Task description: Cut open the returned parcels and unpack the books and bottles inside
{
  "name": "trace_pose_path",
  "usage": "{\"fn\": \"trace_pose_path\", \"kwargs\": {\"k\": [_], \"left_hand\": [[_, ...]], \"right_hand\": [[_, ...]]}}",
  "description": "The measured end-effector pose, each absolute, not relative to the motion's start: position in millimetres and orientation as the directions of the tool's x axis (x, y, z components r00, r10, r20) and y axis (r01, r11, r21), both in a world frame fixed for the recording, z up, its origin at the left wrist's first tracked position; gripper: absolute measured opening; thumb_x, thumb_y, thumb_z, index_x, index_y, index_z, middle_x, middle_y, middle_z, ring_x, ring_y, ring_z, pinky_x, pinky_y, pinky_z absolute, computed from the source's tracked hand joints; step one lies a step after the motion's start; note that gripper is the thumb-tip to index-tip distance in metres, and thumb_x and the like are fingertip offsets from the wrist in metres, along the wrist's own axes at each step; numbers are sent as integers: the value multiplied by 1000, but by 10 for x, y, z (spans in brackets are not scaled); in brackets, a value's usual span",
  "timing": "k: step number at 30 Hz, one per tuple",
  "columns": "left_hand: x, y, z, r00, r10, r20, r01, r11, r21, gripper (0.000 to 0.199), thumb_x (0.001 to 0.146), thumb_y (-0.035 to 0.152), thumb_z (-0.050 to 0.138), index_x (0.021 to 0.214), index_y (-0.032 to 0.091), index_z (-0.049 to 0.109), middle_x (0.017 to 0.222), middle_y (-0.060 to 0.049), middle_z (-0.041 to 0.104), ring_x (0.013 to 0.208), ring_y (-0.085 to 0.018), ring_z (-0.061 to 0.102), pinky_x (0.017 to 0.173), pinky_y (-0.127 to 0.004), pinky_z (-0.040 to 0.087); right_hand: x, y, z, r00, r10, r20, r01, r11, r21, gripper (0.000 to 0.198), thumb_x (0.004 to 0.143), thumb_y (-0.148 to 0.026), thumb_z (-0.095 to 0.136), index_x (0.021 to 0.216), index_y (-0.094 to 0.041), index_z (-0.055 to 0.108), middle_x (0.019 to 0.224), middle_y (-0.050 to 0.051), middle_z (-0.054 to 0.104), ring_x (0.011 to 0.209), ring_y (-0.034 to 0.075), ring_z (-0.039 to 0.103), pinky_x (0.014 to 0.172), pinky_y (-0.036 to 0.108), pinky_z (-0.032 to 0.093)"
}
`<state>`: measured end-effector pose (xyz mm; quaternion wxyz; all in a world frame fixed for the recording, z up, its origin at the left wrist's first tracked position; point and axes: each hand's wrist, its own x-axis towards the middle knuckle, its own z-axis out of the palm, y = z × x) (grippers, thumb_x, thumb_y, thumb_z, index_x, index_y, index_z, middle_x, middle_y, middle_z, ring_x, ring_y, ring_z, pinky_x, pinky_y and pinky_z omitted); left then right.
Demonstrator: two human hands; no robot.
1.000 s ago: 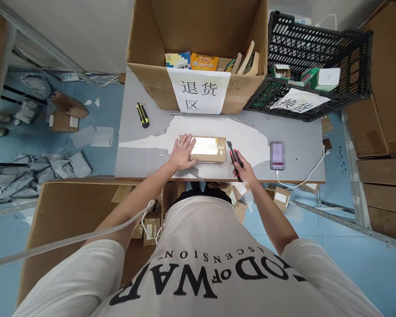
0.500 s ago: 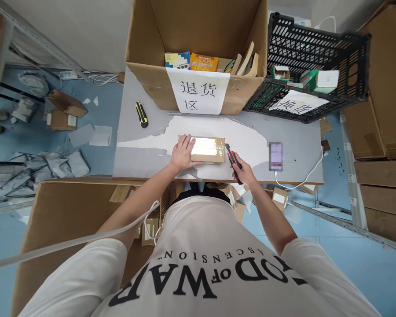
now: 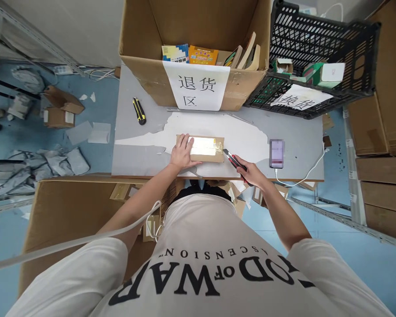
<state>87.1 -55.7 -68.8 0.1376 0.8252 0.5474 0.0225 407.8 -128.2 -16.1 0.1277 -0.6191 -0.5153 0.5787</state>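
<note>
Blue floor (image 3: pixel 101 96) at far left, scattered with grey bags (image 3: pixel 49 168) and 1 small opened box (image 3: pixel 57 118), and then we reach the pale counter (image 3: pixel 128 160). First up on it, 1 yellow-and-black cutter (image 3: pixel 139 111), lying by itself. Next, the left hand (image 3: pixel 182 153): laid flat, fingers a little apart, over the left end of a taped carton (image 3: pixel 207 157) near the counter's front middle. How far along? Barely started, I'd judge: the carton is closed, clear tape (image 3: pixel 219 147) crosses its right end, no cut shows, and tape and flaps both remain unopened. Its white label (image 3: pixel 202 146) glares too brightly to read. Behind it, a tall box (image 3: pixel 145 81) carries a sheet (image 3: pixel 194 86) reading 退货区, returns area; inside are books (image 3: pixel 203 55), titles too small for me. Down front, the shirt (image 3: pixel 198 229) says, upside down, "GOD OF WAR ASCENSION", its first letter partly lost in a fold. Now the right hand (image 3: pixel 253 172): closed around 1 red-and-black cutter (image 3: pixel 232 159), blade out, tip right at the carton's right end; whether it touches, I can't tell! On to a phone (image 3: pixel 276 154), cable plugged in, screen blurred. Farther right, a black crate (image 3: pixel 320 31), its notice (image 3: pixel 300 99) reading 换货, exchange. And at the right edge, stacked brown cartons (image 3: pixel 381 169).
</note>
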Motion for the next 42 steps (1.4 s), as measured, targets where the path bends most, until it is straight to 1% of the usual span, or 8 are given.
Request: {"fn": "trace_pose_path", "kwargs": {"k": [7, 11, 18, 28, 31, 34, 37, 42], "left_hand": [[877, -538, -687, 391, 915, -98, 898, -356, 260, 115, 63, 87, 50, 147, 10, 29, 154, -23, 24, 145, -38, 15, 106, -48, 35], [863, -545, -674, 401, 908, -119, 899, -365, 243, 112, 66, 84, 51, 149, 11, 27, 155, -22, 24, 145, -39, 15, 111, -55, 25], [832, -614, -688, 416, 908, -55, 894, -397, 207, 75, 88, 59, 42, 149, 16, 29, 157, -18, 23, 146, -37, 15, 112, -66, 2], [856, -1035, -667, 557, 831, -6, 805, -537, 252, 56, 93, 39, 43, 143, 12, 41, 147, -20, 42, 140, -34, 32, 114, -56, 20], [834, -1082, -705, 569, 822, 4, 792, -550, 264, 58, 94, 39, 40, 144, 10, 38, 148, -19, 41, 141, -34, 30, 114, -53, 21], [806, -1101, -764, 580, 815, 15, 777, -558, 291, 63, 92, 43, 43, 145, 10, 36, 149, -18, 40, 142, -33, 30, 115, -50, 22], [788, -1118, -822, 588, 809, 15, 765, -562, 314, 70, 89, 49, 47, 146, 10, 36, 149, -18, 40, 141, -33, 32, 115, -49, 22], [775, -1144, -846, 588, 809, -9, 766, -553, 329, 76, 87, 53, 47, 148, 11, 32, 152, -17, 35, 143, -33, 28, 117, -48, 18]], "right_hand": [[4170, -1540, -318, -309, 725, -616, 437, -467, -769, 67, 86, -33, 57, 149, -28, 33, 76, -1, 62, 46, 8, 53, 39, 20, 45], [4283, -1732, -443, -177, 816, -550, 458, -426, -780, 67, 90, -39, 47, 152, -26, 24, 88, 4, 66, 51, 10, 55, 49, 26, 51], [4331, -1442, -990, 290, 884, -366, 878, -398, -266, 63, 94, -26, 25, 154, -16, 13, 118, 19, 57, 96, 29, 60, 83, 44, 48], [4148, -1370, -1508, 289, 928, -233, 931, -330, -157, 58, 91, -24, 34, 148, -15, 32, 134, 22, 41, 122, 36, 40, 97, 54, 38], [4043, -1133, -1205, 175, 982, -70, 949, -187, -253, 61, 93, -35, 36, 149, -12, 28, 140, 23, 36, 129, 36, 35, 102, 56, 34], [3726, -732, -812, -202, 979, 34, 924, 202, -325, 66, 94, -46, 36, 151, -15, 24, 145, 21, 35, 134, 34, 32, 106, 53, 31], [3295, -408, -555, -546, 837, -31, 810, 518, -274, 68, 91, -51, 44, 149, -19, 30, 153, 17, 29, 138, 34, 28, 110, 50, 26], [2913, -192, -408, -615, 755, -226, 788, 596, -155, 52, 97, -31, 38, 147, -15, 34, 143, 21, 45, 121, 31, 48, 102, 44, 34]]}}
